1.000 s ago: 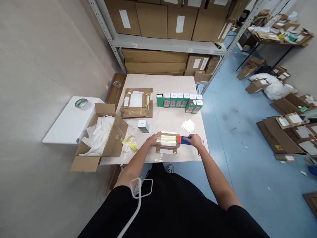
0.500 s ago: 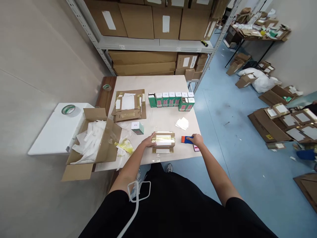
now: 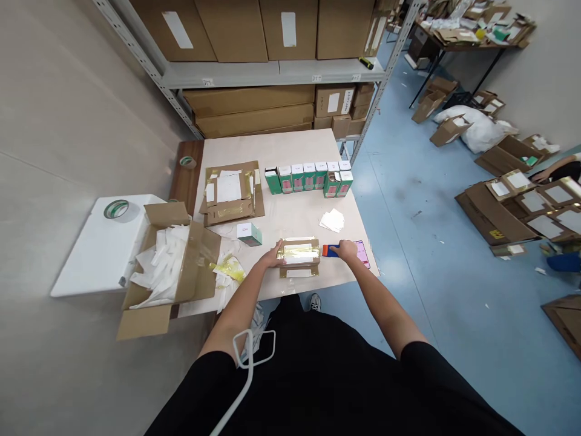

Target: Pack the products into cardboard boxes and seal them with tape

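Note:
A small cardboard box (image 3: 299, 252) wrapped in shiny tape lies near the table's front edge, with a flap toward me. My left hand (image 3: 273, 257) is closed on its left end. In my right hand (image 3: 347, 249) is a blue tool with an orange tip (image 3: 330, 251), its exact kind unclear. The tip points left, close to the box's right end. A phone with a pink screen (image 3: 362, 254) lies just right of that hand. Behind it sit some white paper slips (image 3: 332, 220). A single green-and-white carton (image 3: 249, 234) stands beyond my left hand.
Several green cartons (image 3: 308, 177) line the back of the table (image 3: 267, 146). Flattened cardboard (image 3: 233, 212) lies at the left. An open box of white paper (image 3: 181, 290) stands by a white surface (image 3: 97, 242) with a tape roll (image 3: 117, 209). Shelving (image 3: 272, 71) rises behind.
My right hand has moved left with the blue tool, bringing its orange tip close to the box. More of the phone shows. My left hand stays on the box; the view has shifted slightly.

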